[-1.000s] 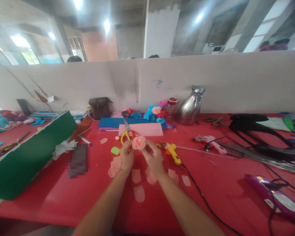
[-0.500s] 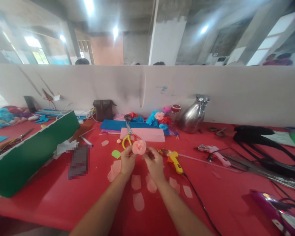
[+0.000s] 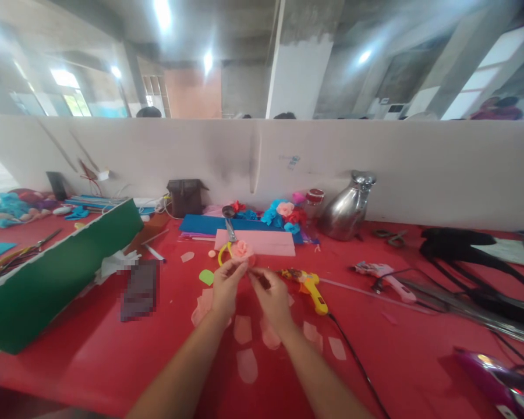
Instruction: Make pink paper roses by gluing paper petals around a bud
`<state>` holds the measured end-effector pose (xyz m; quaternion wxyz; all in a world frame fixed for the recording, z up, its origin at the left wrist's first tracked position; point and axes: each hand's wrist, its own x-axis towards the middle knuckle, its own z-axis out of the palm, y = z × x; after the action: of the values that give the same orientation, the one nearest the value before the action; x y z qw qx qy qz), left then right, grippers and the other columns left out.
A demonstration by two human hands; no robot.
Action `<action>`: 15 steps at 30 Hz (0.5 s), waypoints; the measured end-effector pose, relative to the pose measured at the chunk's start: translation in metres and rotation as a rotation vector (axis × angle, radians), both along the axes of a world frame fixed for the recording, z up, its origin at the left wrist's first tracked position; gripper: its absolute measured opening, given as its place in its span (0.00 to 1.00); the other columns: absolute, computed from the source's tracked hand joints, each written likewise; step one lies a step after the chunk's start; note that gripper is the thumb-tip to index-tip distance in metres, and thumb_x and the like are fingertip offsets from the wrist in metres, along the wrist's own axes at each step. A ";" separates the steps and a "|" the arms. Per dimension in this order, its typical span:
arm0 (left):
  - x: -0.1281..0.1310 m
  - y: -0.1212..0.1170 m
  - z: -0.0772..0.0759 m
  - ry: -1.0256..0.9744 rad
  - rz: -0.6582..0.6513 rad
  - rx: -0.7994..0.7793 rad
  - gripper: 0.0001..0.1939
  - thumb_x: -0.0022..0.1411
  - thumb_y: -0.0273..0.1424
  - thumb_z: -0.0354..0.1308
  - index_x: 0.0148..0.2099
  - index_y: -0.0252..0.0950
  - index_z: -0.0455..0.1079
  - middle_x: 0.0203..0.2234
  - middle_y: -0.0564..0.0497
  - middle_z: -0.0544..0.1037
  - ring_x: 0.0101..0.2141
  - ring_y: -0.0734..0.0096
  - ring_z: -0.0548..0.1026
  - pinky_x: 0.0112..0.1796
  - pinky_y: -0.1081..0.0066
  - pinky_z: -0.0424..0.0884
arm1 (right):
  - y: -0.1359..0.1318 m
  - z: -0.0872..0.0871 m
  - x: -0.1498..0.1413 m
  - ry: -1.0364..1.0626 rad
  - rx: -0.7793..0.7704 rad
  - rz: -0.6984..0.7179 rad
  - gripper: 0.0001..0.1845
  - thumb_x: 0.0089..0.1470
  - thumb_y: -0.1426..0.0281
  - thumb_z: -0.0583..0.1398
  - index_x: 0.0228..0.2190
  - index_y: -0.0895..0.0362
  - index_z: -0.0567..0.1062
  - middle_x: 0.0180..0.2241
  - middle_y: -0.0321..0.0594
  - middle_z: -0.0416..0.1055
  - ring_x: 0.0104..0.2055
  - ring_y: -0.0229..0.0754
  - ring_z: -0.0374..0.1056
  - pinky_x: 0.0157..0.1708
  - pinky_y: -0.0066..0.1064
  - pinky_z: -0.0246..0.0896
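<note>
A pink paper flower [image 3: 243,249] is held up over the table, tilted away from me. My left hand [image 3: 227,285] pinches it near its base from the left. At the right of the base, my right hand [image 3: 271,294] has its fingertips closed on the flower's lower edge. Scissors with a yellow and a red handle [image 3: 223,255] lie just behind the flower, partly covered by it. Loose pink paper petals [image 3: 247,365] are spread below and between my forearms. Close to my right hand rests a yellow glue gun [image 3: 317,295].
A green board [image 3: 70,273] stands on edge at the left. Pink paper [image 3: 279,242], finished flowers [image 3: 285,215] and a steel jug [image 3: 347,209] line the back. On the right are a pink glue gun [image 3: 388,279], a black bag [image 3: 458,250] and a purple iron [image 3: 493,378].
The flower has tipped away and risen slightly in view, its front turning from me. My hands have drawn closer together beneath it.
</note>
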<state>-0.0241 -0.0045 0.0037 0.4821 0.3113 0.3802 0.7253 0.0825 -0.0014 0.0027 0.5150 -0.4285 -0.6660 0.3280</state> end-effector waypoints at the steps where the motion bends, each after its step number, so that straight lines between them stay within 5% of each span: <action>1: -0.001 0.001 0.000 -0.062 -0.008 -0.017 0.09 0.45 0.31 0.66 0.32 0.34 0.74 0.26 0.53 0.75 0.28 0.77 0.70 0.33 0.77 0.65 | 0.000 0.003 0.001 -0.028 0.018 -0.014 0.10 0.53 0.65 0.57 0.34 0.55 0.76 0.33 0.42 0.76 0.34 0.45 0.70 0.34 0.34 0.63; 7: -0.011 0.009 -0.001 -0.276 -0.086 -0.153 0.13 0.41 0.32 0.67 0.31 0.33 0.72 0.19 0.56 0.69 0.20 0.84 0.64 0.23 0.80 0.60 | 0.013 0.036 0.044 -0.197 0.075 -0.234 0.13 0.54 0.61 0.55 0.31 0.55 0.75 0.29 0.42 0.75 0.31 0.45 0.69 0.32 0.33 0.60; 10: -0.013 0.010 -0.002 -0.241 -0.107 -0.177 0.14 0.40 0.34 0.68 0.30 0.32 0.72 0.17 0.58 0.67 0.18 0.85 0.61 0.20 0.80 0.56 | 0.025 0.047 0.084 -0.642 -0.095 -0.404 0.14 0.50 0.59 0.56 0.22 0.54 0.73 0.22 0.42 0.74 0.26 0.45 0.68 0.25 0.31 0.53; 12: -0.013 0.009 -0.002 -0.216 -0.126 -0.175 0.15 0.40 0.36 0.68 0.29 0.32 0.71 0.17 0.58 0.66 0.17 0.85 0.60 0.19 0.80 0.55 | 0.031 0.044 0.109 -0.882 -0.292 -0.410 0.17 0.45 0.56 0.59 0.16 0.54 0.72 0.19 0.42 0.72 0.22 0.44 0.66 0.21 0.30 0.48; 15: -0.010 0.006 -0.002 -0.178 -0.122 -0.192 0.15 0.40 0.37 0.68 0.29 0.33 0.71 0.17 0.58 0.66 0.17 0.85 0.59 0.19 0.80 0.54 | 0.034 0.026 0.134 -0.879 -0.443 -0.366 0.13 0.39 0.57 0.63 0.15 0.53 0.71 0.15 0.38 0.69 0.19 0.41 0.63 0.20 0.29 0.47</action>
<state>-0.0341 0.0018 0.0021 0.5848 0.2208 0.3842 0.6794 0.2169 0.0330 0.0283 0.1328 -0.7338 -0.6481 0.1547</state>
